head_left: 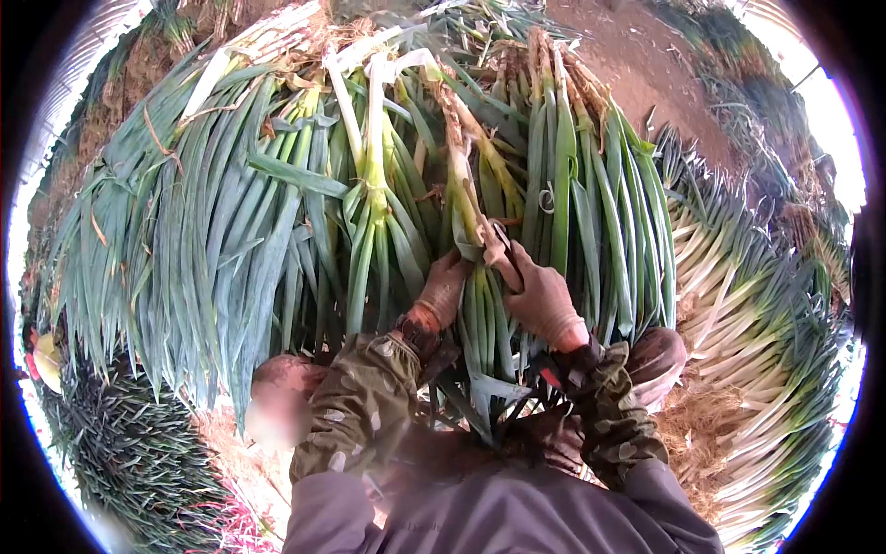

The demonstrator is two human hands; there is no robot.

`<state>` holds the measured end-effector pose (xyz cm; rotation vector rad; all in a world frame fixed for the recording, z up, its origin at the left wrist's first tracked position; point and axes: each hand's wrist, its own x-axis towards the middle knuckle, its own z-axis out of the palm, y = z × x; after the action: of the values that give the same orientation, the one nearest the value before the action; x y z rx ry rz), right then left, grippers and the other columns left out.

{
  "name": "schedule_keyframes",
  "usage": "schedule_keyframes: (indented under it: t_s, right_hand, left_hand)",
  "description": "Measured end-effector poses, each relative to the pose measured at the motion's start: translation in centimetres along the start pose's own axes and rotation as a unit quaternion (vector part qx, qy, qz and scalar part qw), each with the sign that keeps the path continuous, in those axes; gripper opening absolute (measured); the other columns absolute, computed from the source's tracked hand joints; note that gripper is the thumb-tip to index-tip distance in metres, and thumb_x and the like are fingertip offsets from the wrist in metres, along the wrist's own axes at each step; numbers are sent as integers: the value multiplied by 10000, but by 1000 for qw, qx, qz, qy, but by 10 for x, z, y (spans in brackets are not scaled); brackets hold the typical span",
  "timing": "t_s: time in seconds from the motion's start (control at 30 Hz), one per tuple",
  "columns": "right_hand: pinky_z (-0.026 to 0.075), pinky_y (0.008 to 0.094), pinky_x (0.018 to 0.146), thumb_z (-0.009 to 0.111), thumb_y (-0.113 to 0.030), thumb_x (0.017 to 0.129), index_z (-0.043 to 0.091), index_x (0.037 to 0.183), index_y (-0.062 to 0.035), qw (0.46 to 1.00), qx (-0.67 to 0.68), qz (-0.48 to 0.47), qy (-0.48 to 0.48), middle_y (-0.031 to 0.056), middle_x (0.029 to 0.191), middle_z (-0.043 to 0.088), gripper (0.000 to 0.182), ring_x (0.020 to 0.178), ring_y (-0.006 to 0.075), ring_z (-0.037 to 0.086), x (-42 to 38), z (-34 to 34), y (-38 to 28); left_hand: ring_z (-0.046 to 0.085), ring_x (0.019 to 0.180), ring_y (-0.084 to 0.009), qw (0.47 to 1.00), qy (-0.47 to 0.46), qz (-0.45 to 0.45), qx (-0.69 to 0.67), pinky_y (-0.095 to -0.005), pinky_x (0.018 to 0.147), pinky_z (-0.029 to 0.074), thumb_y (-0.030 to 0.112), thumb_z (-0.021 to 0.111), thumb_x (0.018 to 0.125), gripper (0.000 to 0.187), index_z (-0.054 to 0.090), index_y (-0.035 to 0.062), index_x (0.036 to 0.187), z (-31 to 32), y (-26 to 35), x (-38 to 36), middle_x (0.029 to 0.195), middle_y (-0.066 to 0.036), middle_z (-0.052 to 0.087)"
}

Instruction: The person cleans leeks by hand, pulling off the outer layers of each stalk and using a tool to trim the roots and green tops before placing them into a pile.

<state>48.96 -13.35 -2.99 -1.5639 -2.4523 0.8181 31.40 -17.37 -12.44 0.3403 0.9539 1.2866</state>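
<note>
Both hands wear brownish gloves and meet at one leek stalk (pixel 461 175), its dry outer leaves brown and its root end pointing away. My left hand (pixel 445 284) is closed around the stalk where the green leaves begin. Close beside it on the right, my right hand (pixel 535 294) is closed on a strip of dry brown leaf peeling off the stalk. Green leaves of this leek (pixel 482 323) hang down between my wrists. Another leek (pixel 375 175) with a pale stem lies just left of the hands.
A wide heap of leeks (pixel 194 203) spreads to the left, and more unpeeled leeks (pixel 591 185) lie on the right. Rows of white-stemmed leeks (pixel 738 342) line the far right. Dark green leaf tops (pixel 120 443) fill the lower left, near pink strings (pixel 245 526). Bare soil (pixel 628 65) shows behind.
</note>
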Motion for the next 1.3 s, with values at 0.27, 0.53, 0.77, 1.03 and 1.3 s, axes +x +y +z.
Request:
schedule_keyframes:
  t_s: [0.27, 0.53, 0.77, 1.03, 1.3]
  right_hand:
    - [527, 548, 778, 640, -181, 800, 450, 1386, -2, 998, -28, -44, 33, 285, 887, 686, 641, 877, 472, 662, 73, 0, -5]
    - [524, 535, 823, 597, -290, 876, 512, 1347, -12, 996, -43, -44, 60, 287, 936, 691, 554, 940, 463, 662, 139, -4, -14]
    - [505, 515, 853, 620, -295, 847, 582, 1234, -38, 998, 10, -10, 68, 280, 1034, 679, 466, 1018, 464, 632, 191, -12, -25]
    - [519, 493, 792, 682, -133, 763, 497, 1405, -127, 987, 124, -88, 59, 304, 980, 647, 668, 968, 471, 640, 38, -21, 18]
    - [536, 452, 732, 708, -157, 761, 409, 1480, -58, 987, 139, 8, -76, 316, 913, 626, 785, 888, 467, 659, -112, -48, 23]
  left_hand:
    - [610, 1039, -168, 1000, -11, 9, 17, -312, 936, 483, 136, 574, 960, 370, 592, 8, 1307, 0, 3, -2, 1195, -61, 648]
    - [595, 1072, -154, 996, -41, 59, 49, -310, 971, 453, 167, 670, 925, 432, 594, 19, 1323, -10, -8, 9, 1232, -43, 637]
    - [578, 1021, -126, 995, -26, 76, 61, -298, 957, 439, 164, 676, 916, 346, 648, 8, 1223, -8, -12, 11, 1125, -21, 660]
    - [618, 901, -120, 996, 2, 73, 51, -285, 824, 512, 134, 644, 941, 284, 655, -4, 1189, 13, 5, 4, 1054, -28, 678]
    - [653, 887, -151, 995, 4, 60, 78, -303, 817, 542, 67, 636, 904, 290, 648, 14, 1189, 31, 0, -6, 1009, -40, 682]
